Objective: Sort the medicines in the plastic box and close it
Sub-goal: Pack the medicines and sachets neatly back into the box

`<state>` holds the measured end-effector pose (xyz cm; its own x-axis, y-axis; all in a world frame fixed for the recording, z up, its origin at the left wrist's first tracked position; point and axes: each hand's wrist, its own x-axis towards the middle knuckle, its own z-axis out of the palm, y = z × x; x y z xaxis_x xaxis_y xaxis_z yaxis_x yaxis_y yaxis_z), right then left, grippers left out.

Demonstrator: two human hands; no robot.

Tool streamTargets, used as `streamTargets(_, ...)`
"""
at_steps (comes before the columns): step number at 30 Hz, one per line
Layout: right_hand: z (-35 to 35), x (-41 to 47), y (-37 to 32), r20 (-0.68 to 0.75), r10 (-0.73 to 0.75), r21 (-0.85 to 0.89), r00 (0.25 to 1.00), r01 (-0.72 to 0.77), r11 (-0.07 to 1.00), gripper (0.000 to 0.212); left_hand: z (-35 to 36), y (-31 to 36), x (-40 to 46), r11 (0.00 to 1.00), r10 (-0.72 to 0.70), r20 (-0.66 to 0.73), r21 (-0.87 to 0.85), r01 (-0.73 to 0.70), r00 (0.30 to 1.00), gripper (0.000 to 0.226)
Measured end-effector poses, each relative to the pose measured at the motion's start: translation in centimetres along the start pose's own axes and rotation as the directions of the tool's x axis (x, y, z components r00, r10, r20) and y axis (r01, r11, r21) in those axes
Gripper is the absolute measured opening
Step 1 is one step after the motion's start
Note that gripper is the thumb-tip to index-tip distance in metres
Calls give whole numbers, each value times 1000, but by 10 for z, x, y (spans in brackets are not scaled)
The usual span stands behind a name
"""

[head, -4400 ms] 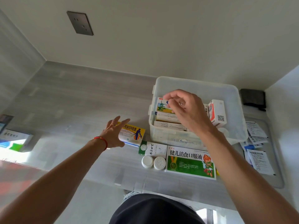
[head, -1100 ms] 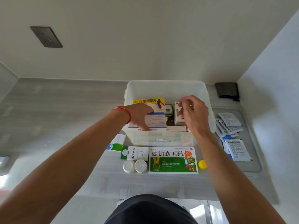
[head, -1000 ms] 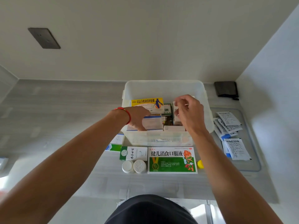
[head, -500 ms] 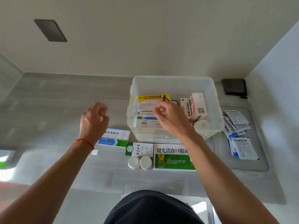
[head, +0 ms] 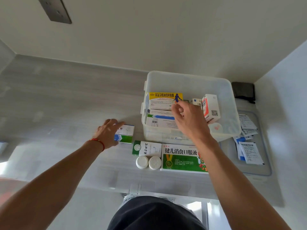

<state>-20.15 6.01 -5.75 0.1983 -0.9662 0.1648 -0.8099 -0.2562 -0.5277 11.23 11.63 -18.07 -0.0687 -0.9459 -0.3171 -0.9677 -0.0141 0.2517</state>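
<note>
both arms outstretched: left hand [head: 108,132] fingers rest on green-and-white carton [head: 125,134], right hand [head: 189,120] loosely curled, empty, above plastic box [head: 187,78].

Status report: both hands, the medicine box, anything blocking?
Left hand on blue-green carton. Right hand empty over plastic box. Box open, lid under sachets.

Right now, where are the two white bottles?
The two white bottles stand side by side on the counter's near edge, just left of the big green box.
</note>
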Motion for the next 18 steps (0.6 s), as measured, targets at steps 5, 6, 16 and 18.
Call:
streamTargets(5, 0, -7, -1, -240, 2, -25, 971, -9, 1000, 29, -60, -13, -13, 970, -79, -308, -242, 2, 948, 91)
streamTargets(6, 0, -8, -2, -289, 12, -34, 957, -23, 999, 29, -79, -12, -16, 970, -67, -377, -240, -28, 924, 91)
streamTargets(16, -11, -12, -2, -442, 385, 469, 810, -158, 869, 34, -176, 125, 15, 913, 338, -414, -75, -402, 845, 95)
streamTargets(18, -14, -12, 1, -424, 451, 549, 785, -174, 818, 34, -166, 150, 36, 916, 373, -325, -20, -400, 869, 96)
